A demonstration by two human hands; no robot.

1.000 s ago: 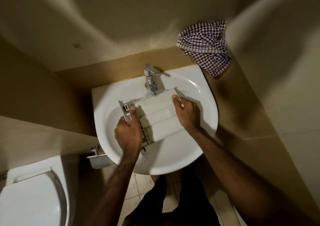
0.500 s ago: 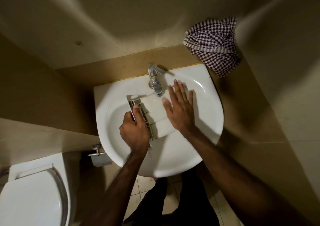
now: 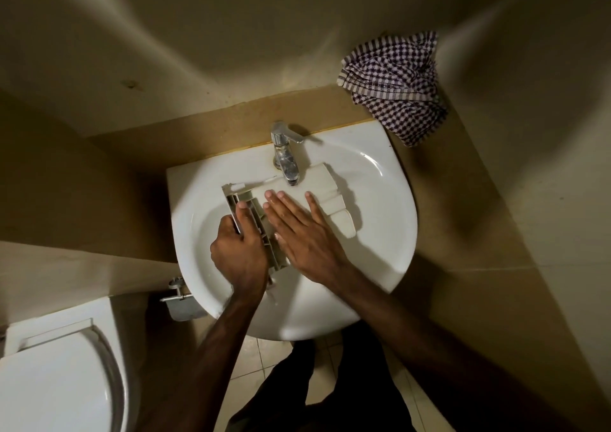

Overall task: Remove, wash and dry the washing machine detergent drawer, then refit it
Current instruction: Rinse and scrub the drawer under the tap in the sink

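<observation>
Gripping drawer (image 3: 325,185) front edge: left hand (image 3: 239,253), fingers curled; right hand (image 3: 302,233) flat, fingers spread, pressing drawer.

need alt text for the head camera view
Over a white ceramic sink, the left hand grips the front end of a white plastic detergent drawer under a chrome tap; the right hand lies flat on it. A checked cloth lies behind.

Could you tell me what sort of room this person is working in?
Most likely a small bathroom: a white washbasin with a chrome tap stands against the wall, a toilet is beside it, and a checked cloth lies on the ledge.
</observation>
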